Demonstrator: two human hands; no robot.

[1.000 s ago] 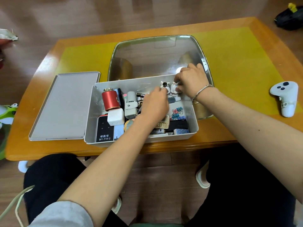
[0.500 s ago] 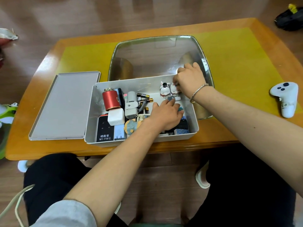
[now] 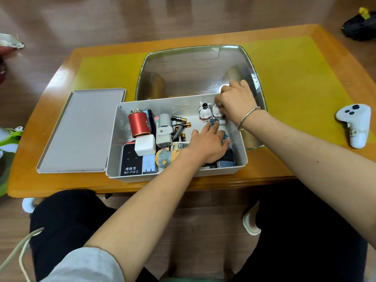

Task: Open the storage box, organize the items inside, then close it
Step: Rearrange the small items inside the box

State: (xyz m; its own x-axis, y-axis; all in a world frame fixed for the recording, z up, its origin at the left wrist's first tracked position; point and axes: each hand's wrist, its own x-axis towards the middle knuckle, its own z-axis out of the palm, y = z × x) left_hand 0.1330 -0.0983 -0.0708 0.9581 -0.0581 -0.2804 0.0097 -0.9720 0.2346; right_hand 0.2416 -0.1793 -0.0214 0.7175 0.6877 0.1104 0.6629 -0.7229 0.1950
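From the head camera we see the open storage box (image 3: 240, 151) at the table's (image 3: 284, 171) near edge, its lid (image 3: 81, 129) just left. Our left hand (image 3: 207, 145) rests with spread fingers on the clutter inside; our right hand (image 3: 236, 102) pinches a white figurine (image 3: 216, 111) at the back wall.
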